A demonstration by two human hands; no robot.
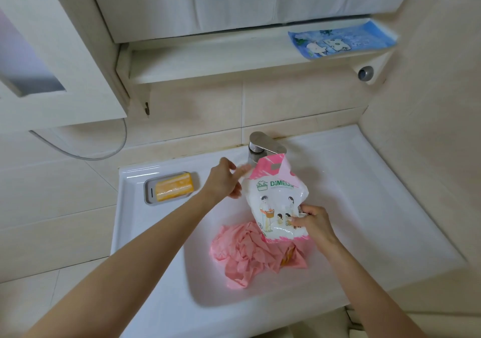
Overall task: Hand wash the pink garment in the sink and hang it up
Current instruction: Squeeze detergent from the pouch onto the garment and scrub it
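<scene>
The pink garment [250, 253] lies crumpled in the basin of the white sink [197, 280]. Above it a pink and white detergent bag [277, 197] is held upright, partly covering the garment. My right hand [313, 223] grips the bag's lower right side. My left hand [225, 181] is at the bag's upper left edge, fingers blurred and touching it near the top. The chrome faucet [261, 146] stands just behind the bag.
A yellow soap bar [173, 186] sits in a grey dish [149, 195] on the sink's left ledge. A blue printed packet [341, 41] lies on the shelf under the mirror cabinet. Tiled walls close in on the right and back.
</scene>
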